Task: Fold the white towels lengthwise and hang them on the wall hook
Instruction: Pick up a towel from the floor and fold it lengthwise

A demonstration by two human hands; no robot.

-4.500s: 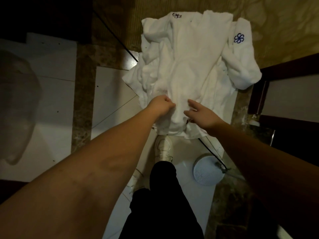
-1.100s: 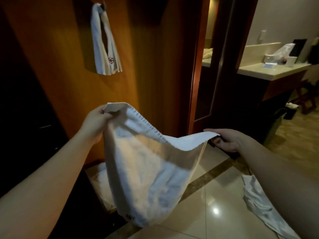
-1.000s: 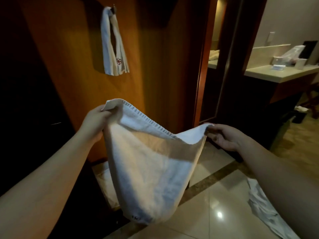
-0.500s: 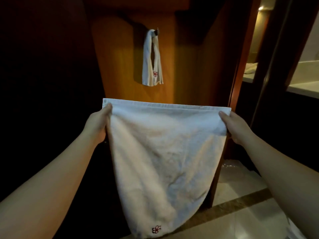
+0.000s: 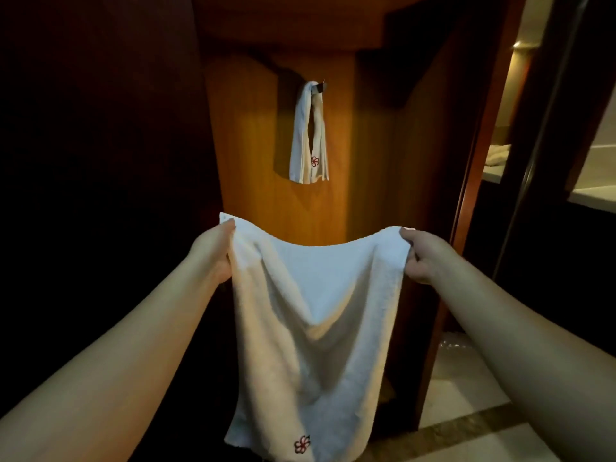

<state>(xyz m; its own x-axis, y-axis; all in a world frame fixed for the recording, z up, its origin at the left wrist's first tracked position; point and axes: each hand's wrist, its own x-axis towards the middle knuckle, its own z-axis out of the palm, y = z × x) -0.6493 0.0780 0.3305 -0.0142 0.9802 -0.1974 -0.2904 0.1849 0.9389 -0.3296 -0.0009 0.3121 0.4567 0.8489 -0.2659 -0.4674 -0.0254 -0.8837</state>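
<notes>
A white towel [image 5: 310, 335] with a small red flower mark near its bottom edge hangs in front of me. My left hand [image 5: 213, 251] grips its upper left corner and my right hand [image 5: 421, 255] grips its upper right corner. The top edge sags between them. Straight ahead, a second white towel [image 5: 308, 135], folded narrow, hangs from the wall hook [image 5: 320, 86] on the orange wooden panel.
The wooden wall panel [image 5: 366, 161] stands ahead, with a dark area to its left. A wooden door frame [image 5: 480, 128] rises on the right, with a pale counter [image 5: 593, 198] beyond it. Tiled floor [image 5: 483, 438] shows at the lower right.
My hands have come a little closer together, so the towel's top edge went from taut to sagging. The view has drawn nearer to the wall hook.
</notes>
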